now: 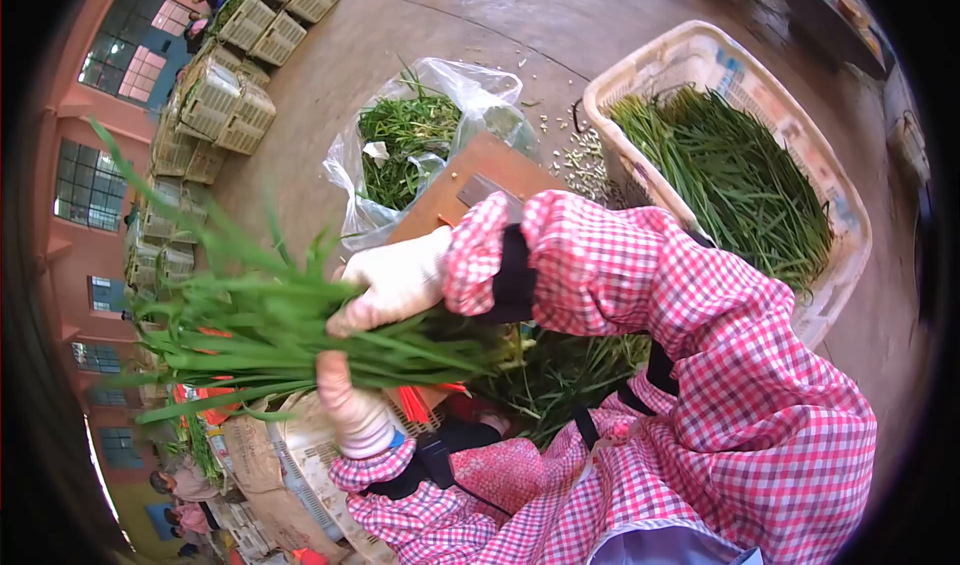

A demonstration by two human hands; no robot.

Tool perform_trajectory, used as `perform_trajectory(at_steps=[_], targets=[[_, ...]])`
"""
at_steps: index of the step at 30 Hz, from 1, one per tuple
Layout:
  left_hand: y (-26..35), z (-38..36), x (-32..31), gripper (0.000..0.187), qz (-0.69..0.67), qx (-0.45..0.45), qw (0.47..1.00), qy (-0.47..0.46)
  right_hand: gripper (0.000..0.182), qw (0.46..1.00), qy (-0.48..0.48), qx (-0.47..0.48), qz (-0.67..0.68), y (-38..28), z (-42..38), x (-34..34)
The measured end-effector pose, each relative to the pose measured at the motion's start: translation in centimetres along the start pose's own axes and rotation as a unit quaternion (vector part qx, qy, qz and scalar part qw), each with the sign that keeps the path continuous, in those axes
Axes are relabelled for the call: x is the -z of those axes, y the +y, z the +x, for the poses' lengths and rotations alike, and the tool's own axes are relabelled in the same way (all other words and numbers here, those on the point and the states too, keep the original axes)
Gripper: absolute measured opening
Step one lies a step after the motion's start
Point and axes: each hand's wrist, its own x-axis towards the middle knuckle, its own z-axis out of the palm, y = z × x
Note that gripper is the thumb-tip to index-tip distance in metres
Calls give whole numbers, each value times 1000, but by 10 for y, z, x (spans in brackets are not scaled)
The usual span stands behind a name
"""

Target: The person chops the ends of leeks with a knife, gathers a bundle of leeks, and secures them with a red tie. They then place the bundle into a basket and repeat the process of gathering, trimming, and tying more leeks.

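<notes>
A large bunch of long, flat-leaved greens that look like garlic chives is held up in front of me, its leaf tips blurred and pointing left. My right hand, in a pale glove, grips the bunch from above. From below, my left hand, also gloved, closes its fingers around the same stems. Beneath my right forearm lie more loose greens. Just beyond that sleeve is a brown board with a flat metal piece on it, partly hidden.
A plastic crate full of greens stands on the right. An open clear bag of leafy scraps sits beyond the board, near scattered white stem ends. Stacked crates line the left, and other people are at lower left.
</notes>
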Motion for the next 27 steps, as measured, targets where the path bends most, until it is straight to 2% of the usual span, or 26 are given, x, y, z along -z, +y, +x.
perform_trajectory(at_steps=[1, 3, 5, 6, 7, 8, 9, 10, 11, 13, 15, 17, 19, 20, 21, 23, 25, 26, 27], targets=[[5, -11, -5, 59, 3, 5, 1000, -4, 47, 999, -4, -16, -41, -3, 0, -15], [14, -35, -18, 69, -103, 13, 985, 136, 49, 989, -12, -84, -121, -3, 3, -48], [21, -63, -16, 66, -125, 72, 986, 79, 52, 991, -38, -79, -96, 23, 6, -82], [20, -79, -26, 62, -197, 73, 964, 161, 54, 994, -20, -53, -92, 26, -3, -98], [15, -94, -12, 49, -121, 47, 970, 205, 56, 996, -4, -26, -89, 11, -18, -107], [11, -113, -2, 44, -147, 48, 964, 217, 60, 965, -89, -156, -191, -2, -29, -105], [12, -127, -3, 39, -173, 50, 957, 228, 59, 971, -108, -131, -167, 4, -42, -103], [19, -143, -2, 35, -215, 66, 943, 247, 58, 975, -62, -105, -185, 11, -56, -101], [26, -160, 9, 31, -232, 66, 921, 305, 57, 975, 26, -126, -179, 18, -72, -103], [25, -200, 48, 30, -182, 35, 924, 333, 53, 969, 140, -128, -155, 41, -104, -100], [26, -229, 71, 31, -183, 18, 927, 325, 39, 973, 163, -135, -95, 59, -138, -107], [30, -246, 60, 30, -168, -4, 903, 396, 37, 968, 142, -181, -98, 62, -168, -128], [28, -258, 55, 31, -157, -8, 899, 409, 43, 975, 87, -195, -57, 61, -185, -162], [25, -262, 54, 31, -158, -24, 900, 406, 52, 969, 57, -228, -74, 50, -185, -175], [23, -266, 53, 32, -159, -40, 901, 402, 63, 967, 57, -208, -133, 53, -184, -190], [20, -272, 52, 33, -178, -46, 901, 394, 71, 953, 48, -226, -195, 44, -170, -209], [18, -276, 51, 34, -185, -41, 909, 370, 73, 940, 64, -217, -256, 51, -154, -223], [16, -279, 53, 33, -196, -43, 909, 366, 64, 937, 47, -242, -247, 41, -146, -223], [15, -281, 54, 33, -196, -48, 909, 366, 53, 937, 40, -226, -264, 46, -140, -225]])
